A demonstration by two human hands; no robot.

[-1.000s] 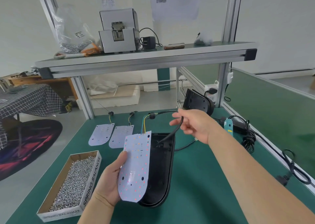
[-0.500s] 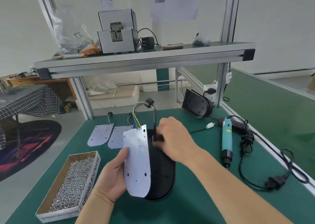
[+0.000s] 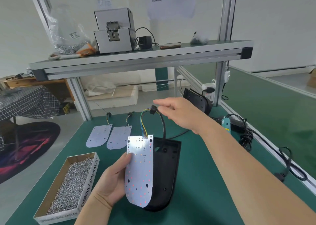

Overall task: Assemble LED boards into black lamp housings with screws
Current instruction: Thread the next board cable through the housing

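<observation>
We were early in the job. Our left hand (image 3: 112,182) held one LED board (image 3: 139,171) by its left edge, tilted up on edge against the open black housing (image 3: 166,171), which lay on the green worktop (image 3: 201,182) near the front. The board was not yet seated, and we saw no screws in it. Our right hand (image 3: 179,115) was raised above the housing with fingers loosely spread, touching or just beside the black cable (image 3: 162,122) at its connector; we could not tell whether it gripped it. The cable arched down into the housing's hole, so threading looked done, as we judged.

Still to do: lay the board flat, screw it down, then deal with two more boards (image 3: 109,136) lying flat farther back. Another housing (image 3: 196,99) leaned by the right post.

The box of screws (image 3: 71,182) sat just left of our left hand, near the worktop's front left edge. The screwdriver (image 3: 225,125) and its coiled cord crowded the right rail. Open room lay right of the housing.
</observation>
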